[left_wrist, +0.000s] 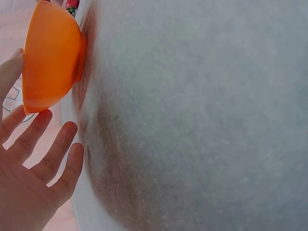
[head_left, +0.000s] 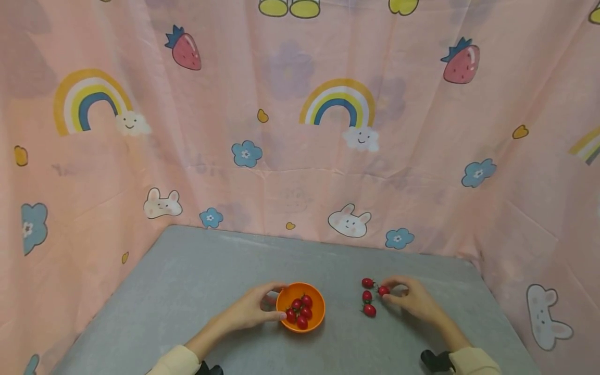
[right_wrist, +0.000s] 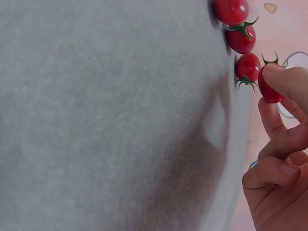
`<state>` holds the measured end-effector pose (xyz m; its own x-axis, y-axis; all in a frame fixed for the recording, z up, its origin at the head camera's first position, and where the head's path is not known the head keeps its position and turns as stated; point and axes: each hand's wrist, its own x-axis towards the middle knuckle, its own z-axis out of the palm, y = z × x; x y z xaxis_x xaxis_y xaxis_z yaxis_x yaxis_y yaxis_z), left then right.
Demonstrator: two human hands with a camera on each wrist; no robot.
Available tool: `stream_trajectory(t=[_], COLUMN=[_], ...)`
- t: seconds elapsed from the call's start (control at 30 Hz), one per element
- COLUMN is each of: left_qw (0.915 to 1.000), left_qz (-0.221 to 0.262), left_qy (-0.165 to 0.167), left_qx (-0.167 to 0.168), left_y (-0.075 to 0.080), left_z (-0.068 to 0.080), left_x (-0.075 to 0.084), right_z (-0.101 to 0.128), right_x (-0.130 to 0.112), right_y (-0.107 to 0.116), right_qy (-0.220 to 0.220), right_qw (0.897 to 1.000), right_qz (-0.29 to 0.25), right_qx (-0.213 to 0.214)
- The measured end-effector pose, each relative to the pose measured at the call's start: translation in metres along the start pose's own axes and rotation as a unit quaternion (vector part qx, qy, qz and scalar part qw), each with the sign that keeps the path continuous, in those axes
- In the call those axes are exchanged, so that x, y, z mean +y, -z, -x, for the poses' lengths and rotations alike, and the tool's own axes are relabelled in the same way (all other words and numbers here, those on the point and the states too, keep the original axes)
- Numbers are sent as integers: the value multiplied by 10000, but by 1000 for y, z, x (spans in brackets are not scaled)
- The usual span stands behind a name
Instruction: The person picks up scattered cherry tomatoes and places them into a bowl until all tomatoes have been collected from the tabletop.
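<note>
An orange bowl stands upright on the table in the head view, with several red cherry tomatoes inside. My left hand holds the bowl by its left side, thumb at the near rim and a finger farther back; in the left wrist view the other fingers spread loose below the bowl. My right hand pinches a cherry tomato with green leaves between thumb and finger, its other fingers bent. Beside it, three more cherry tomatoes lie in a rough row on the table.
The grey table reaches back to a pink printed curtain, which hangs behind and at both sides. Dark straps sit at the wrists by the cream sleeves.
</note>
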<state>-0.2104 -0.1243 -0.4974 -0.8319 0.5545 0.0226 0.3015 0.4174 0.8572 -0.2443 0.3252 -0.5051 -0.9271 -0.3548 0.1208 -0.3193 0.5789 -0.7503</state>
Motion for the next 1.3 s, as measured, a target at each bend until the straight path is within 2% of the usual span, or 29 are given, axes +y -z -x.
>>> stream_trajectory(t=[0.47, 0.67, 1.0, 1.3], left_qw=[10000, 10000, 9999, 9999], left_qz=[31, -21, -42, -93], left_qy=[-52, -45, -74, -81], left_qx=[9, 18, 87, 105], left_y=[0, 0, -1, -1], left_z=[0, 0, 2, 2], left_x=[-1, 0, 1, 1], right_z=[-3, -7, -14, -25], right_x=[-19, -29, -41, -60], right_y=[1, -2, -14, -30], right_qy=[-180, -68, 127, 24], right_qw=[9998, 9999, 9992, 9988], right_qz=[-54, -126, -378, -496], right_qx=[-58, -72, -4, -49])
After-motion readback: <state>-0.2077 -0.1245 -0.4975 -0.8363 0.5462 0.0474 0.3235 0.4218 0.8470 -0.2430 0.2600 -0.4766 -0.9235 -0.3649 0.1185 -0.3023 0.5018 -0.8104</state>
